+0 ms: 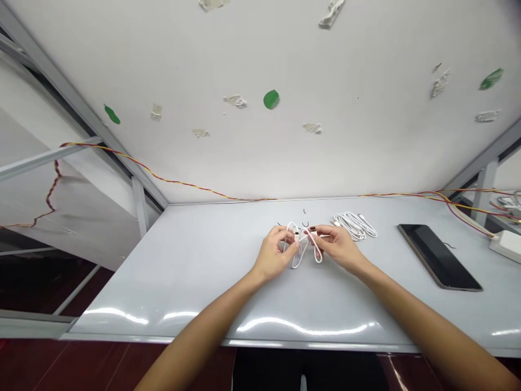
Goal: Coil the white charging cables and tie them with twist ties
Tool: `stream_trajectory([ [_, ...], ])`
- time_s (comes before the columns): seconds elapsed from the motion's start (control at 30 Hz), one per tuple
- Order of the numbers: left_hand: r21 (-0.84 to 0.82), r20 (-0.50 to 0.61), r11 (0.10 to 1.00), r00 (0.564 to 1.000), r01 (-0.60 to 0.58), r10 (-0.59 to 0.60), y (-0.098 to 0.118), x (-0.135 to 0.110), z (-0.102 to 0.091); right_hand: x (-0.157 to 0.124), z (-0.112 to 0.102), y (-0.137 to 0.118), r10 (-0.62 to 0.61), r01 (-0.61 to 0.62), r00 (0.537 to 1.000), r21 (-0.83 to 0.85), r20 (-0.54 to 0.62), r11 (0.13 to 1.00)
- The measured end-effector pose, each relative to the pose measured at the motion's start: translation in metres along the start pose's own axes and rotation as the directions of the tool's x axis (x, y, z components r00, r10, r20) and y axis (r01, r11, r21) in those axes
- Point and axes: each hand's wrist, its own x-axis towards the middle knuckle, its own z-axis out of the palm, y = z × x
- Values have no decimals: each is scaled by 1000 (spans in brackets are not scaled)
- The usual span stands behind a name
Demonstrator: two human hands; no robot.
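Observation:
Both of my hands meet over the middle of a pale grey table (195, 271). My left hand (275, 254) pinches one end of a white cable (300, 259), its fingers closed on a small plug. My right hand (336, 245) grips the other end of the same cable, fingers curled round it. Loops of the cable hang between the two hands and rest on the table. A second bundle of white cable (355, 225) lies just beyond my right hand, untouched.
A dark tablet (438, 255) lies flat to the right. A white power block (507, 244) sits at the far right edge. Red and yellow twisted wires (183, 183) run along the back wall. A metal frame (138, 206) stands at left.

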Motion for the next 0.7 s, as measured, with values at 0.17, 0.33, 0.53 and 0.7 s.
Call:
stream_trajectory([
  [0.17,305,-170,917,933,-256,317,0,-1,-5,-1,-3,3,-375,287,910,-385,-177,877],
  [0.33,213,-88,873,881,-439,465,-1,0,-5,-4,-1,4,-706,616,708,-499,10,610],
  [0.53,178,-68,801,805,-572,590,0,-4,-3,-6,0,10,-788,700,611,-520,80,490],
  [0.7,197,-116,824,822,-531,558,8,-5,0,-7,3,1,-767,700,637,-471,74,537],
])
